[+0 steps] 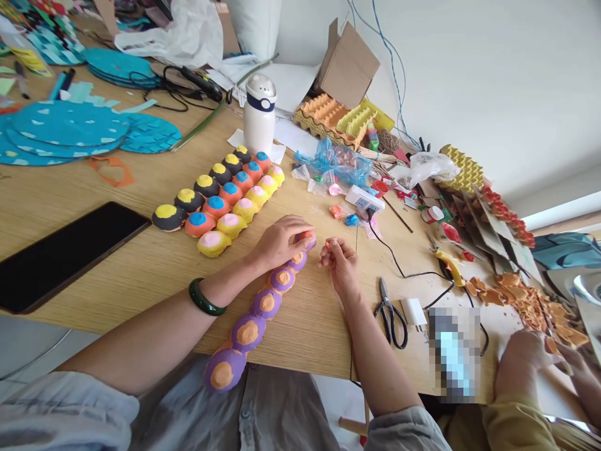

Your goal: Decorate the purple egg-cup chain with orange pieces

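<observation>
A purple egg-carton strip point(267, 302) with orange clay discs on its cups runs from the table's front edge away from me. My left hand point(283, 243) grips its far end, the thumb and fingers about the last cup, where a darker orange patch shows. Just to the right, my right hand point(339, 262) pinches a small bit of orange clay point(328, 245) between thumb and fingertips, apart from the strip. Left of my hands lie three more strips: a black one with yellow tops point(205, 185), an orange one with blue tops point(230, 193) and a yellow one with pink tops point(245, 208).
Scissors point(389, 313) and a white charger point(414, 312) lie right of my right arm. A power strip point(364, 200) with a black cord stands beyond lumps of clay. A phone point(70, 254) lies left, a white bottle point(260, 116) behind. Another person's hands point(530, 360) work at right.
</observation>
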Available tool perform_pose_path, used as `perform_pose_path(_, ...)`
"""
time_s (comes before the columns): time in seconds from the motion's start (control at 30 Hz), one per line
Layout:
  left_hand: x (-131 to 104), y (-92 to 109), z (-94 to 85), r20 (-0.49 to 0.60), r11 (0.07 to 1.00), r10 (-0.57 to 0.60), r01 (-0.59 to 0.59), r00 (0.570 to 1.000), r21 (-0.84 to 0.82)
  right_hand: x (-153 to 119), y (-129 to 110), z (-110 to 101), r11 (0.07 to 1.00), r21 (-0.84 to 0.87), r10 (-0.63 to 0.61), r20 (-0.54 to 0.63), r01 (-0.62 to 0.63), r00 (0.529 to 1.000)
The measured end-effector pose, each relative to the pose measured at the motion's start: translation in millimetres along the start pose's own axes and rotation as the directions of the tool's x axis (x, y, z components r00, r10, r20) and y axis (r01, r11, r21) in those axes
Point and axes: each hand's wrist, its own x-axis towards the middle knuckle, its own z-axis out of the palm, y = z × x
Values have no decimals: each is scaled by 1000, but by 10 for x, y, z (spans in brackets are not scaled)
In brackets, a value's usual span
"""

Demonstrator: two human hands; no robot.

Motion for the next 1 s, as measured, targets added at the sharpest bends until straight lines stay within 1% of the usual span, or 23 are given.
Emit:
perform_pose_path(0.07,0,33,-6,-11,998,66,-66,998,1,-16,1,16,1000,-9,-12,4,12,1000)
perform_pose_path(0.1,-3,41,-7,-7,997,74,-74,997,5,-23,0,25,1000,-8,-14,6,14,1000)
perform_pose_path(0.27,-23,0,-8,54,998,-27,24,998,57,-39,-3,52,999,37,-10,17,9,1000)
perform_pose_path(0.37,-31,-46,1,84,998,-31,26,996,59,-40,1,51,998,60,7,39,-10,999)
perform_pose_path(0.43,-33,-65,11,64,999,-26,23,998,48,-42,7,50,998,60,26,51,-29,998)
perform_pose_path(0.5,-31,-69,22,15,999,-18,17,1000,39,-44,14,50,998,49,45,63,-48,997)
perform_pose_path(0.53,-28,-66,27,-15,999,8,-7,1000,36,-45,18,50,998,42,51,68,-54,996)
perform_pose_path(0.6,-17,-51,39,-67,993,114,-112,991,33,-46,27,51,998,34,54,72,-56,996)
perform_pose_path(0.7,-2,-25,72,-109,949,317,-314,942,38,-46,41,53,997,36,62,69,-65,996)
perform_pose_path(0.77,1,-17,103,-110,917,398,-396,911,45,-48,47,58,997,34,68,64,-71,996)
perform_pose_path(0.87,-8,-22,145,-119,893,451,-447,885,56,-55,50,70,998,18,66,62,-67,996)
perform_pose_path(1.0,-36,-16,155,-140,892,451,-441,881,98,-65,39,80,998,-15,60,73,-59,996)
